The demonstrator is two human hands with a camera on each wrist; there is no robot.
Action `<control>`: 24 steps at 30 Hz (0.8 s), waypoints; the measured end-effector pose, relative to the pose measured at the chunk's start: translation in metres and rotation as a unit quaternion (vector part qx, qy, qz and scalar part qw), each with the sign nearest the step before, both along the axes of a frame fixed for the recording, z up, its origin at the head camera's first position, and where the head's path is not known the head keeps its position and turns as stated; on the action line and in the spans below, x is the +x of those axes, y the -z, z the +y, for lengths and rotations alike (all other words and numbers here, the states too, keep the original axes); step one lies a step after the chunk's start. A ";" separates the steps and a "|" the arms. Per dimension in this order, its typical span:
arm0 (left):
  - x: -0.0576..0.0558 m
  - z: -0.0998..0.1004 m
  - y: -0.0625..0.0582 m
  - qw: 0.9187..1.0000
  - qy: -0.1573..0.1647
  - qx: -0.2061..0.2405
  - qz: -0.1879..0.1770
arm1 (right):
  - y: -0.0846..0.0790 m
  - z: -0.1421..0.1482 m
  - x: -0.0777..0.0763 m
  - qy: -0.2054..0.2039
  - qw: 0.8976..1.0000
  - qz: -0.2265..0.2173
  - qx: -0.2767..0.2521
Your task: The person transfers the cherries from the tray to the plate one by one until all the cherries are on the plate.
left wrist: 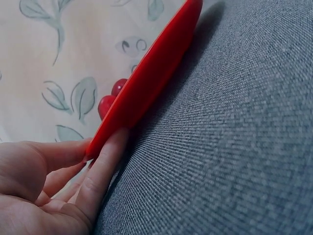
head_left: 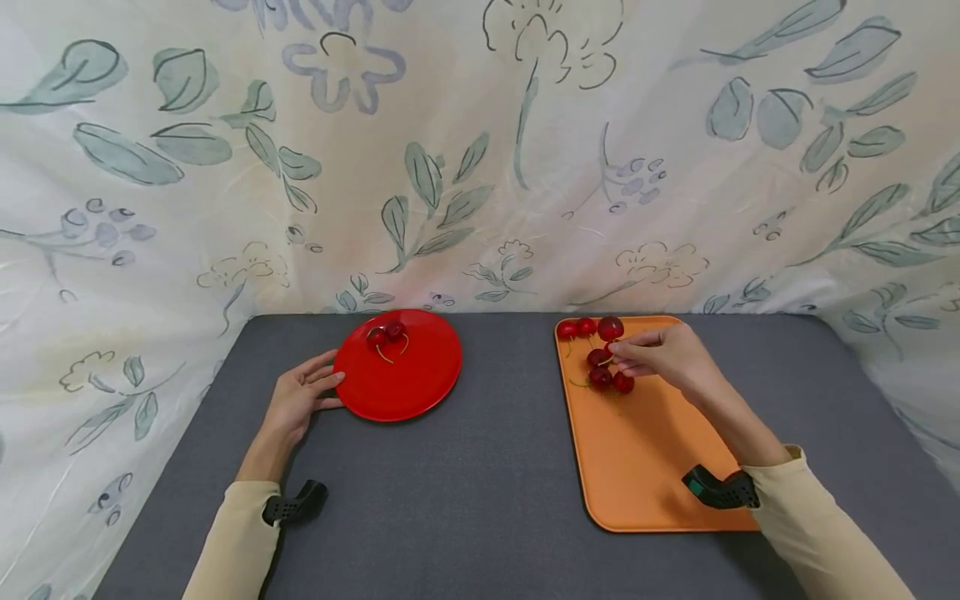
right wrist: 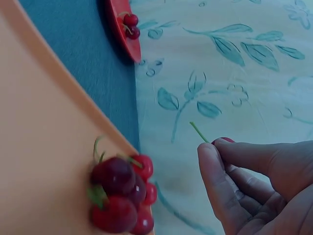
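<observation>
Pinching cherry (right wrist: 224, 140) over tray (head_left: 637, 458), right hand (head_left: 663, 354); left hand (head_left: 296, 398) gripping red plate (head_left: 397, 379) by rim (head_left: 348, 354); wide gap between.

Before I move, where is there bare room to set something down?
Free: the gray tabletop between red plate and orange tray; the plate's near half; the tray's near-left part. Crowded: the tray's far-left corner, where cherries cluster by the right hand.

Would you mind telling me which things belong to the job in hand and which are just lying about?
Likely the job: red plate, held by left hand; two cherries on it; cherry held in right hand; orange tray; tray cherries.

Just surroundings: grey tabletop, floral cloth, black wrist devices.
</observation>
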State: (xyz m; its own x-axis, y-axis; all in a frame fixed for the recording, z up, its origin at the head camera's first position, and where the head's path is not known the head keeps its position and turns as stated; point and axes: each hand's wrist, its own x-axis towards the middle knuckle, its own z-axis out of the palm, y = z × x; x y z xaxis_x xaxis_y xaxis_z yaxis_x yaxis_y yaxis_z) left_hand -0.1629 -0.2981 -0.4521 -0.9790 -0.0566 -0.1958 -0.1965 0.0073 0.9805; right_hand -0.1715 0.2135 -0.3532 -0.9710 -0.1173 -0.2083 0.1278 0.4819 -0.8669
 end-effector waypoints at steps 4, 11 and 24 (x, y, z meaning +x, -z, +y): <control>0.000 0.000 -0.003 1.000 -0.001 -0.006 0.004 | 0.000 -0.016 -0.010 -0.022 0.999 0.006 -0.029; -0.001 0.000 -0.005 1.000 -0.004 -0.007 0.008 | 0.005 -0.046 -0.028 -0.049 0.996 -0.014 -0.079; 0.002 0.001 -0.002 1.000 0.000 -0.002 0.000 | 0.026 -0.116 -0.049 -0.059 0.991 -0.032 -0.120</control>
State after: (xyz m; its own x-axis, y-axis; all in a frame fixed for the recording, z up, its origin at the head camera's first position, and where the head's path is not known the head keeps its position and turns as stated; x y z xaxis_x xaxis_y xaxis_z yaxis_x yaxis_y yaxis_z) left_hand -0.1604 -0.2975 -0.4503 -0.9792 -0.0566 -0.1947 -0.1956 0.0106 0.9806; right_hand -0.2202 0.0973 -0.3794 -0.9334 -0.2827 -0.2209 0.1408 0.2776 -0.9503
